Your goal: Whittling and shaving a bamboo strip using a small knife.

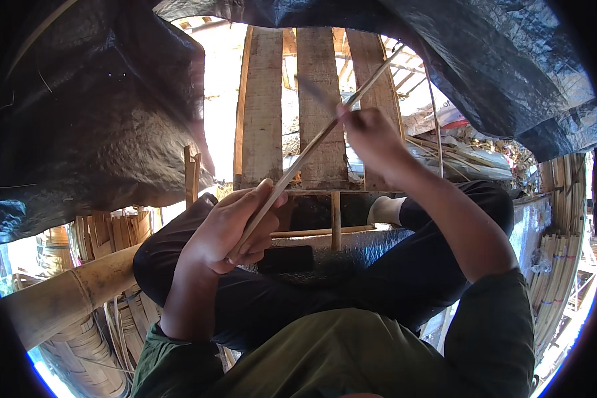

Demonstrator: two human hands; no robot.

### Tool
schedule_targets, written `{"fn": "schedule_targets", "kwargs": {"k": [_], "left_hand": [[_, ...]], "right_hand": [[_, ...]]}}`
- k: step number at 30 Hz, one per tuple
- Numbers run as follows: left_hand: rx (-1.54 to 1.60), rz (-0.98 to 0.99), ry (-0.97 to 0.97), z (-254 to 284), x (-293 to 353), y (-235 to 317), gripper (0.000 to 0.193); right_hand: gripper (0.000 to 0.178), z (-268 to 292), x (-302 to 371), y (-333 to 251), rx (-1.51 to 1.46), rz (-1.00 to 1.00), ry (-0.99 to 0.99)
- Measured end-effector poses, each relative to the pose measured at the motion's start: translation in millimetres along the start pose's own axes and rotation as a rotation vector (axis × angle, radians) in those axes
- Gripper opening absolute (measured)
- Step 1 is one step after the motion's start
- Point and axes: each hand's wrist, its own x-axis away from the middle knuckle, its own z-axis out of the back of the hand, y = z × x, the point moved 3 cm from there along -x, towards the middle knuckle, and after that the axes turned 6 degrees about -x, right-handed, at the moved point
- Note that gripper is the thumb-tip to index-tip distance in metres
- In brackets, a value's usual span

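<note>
The strip (298, 166) runs diagonally from the left hand (239, 222) to the right hand (375, 139) and beyond. The blade (317, 91) projects leftward from the right hand. Planks (262, 106) lie ahead, between left sheet (113, 119) and right sheet (491, 73). The pole (79, 292) lies left of the left knee (158, 259).

left hand (229, 222) curled, right hand (376, 140) farther forward
</note>
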Motion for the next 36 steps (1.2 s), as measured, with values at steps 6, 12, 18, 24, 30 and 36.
{"fn": "schedule_targets", "kwargs": {"k": [6,12,18,24,30,36], "left_hand": [[0.046,-0.001,-0.056,-3,0,-1,0.037],[0.030,0.015,-0.029,-4,-2,-1,0.037],[-0.036,-0.015,-0.095,-1,0,0,0.035],[0.072,0.013,-0.061,-3,2,0,0.037],[0.159,0.014,-0.116,-1,-1,-5,0.035],[0.143,0.017,-0.098,-5,-1,-3,0.034]], "right_hand": [[0.062,-6,10,7,0.092,0.106,-0.008],[0.057,-18,21,2,0.070,0.078,-0.126],[0.055,-7,17,-6,0.122,0.066,0.036],[0.059,7,5,-6,0.077,0.004,0.025],[0.054,14,-9,2,0.077,0.006,0.020],[0.058,2,7,1,0.139,0.060,-0.064]]}}
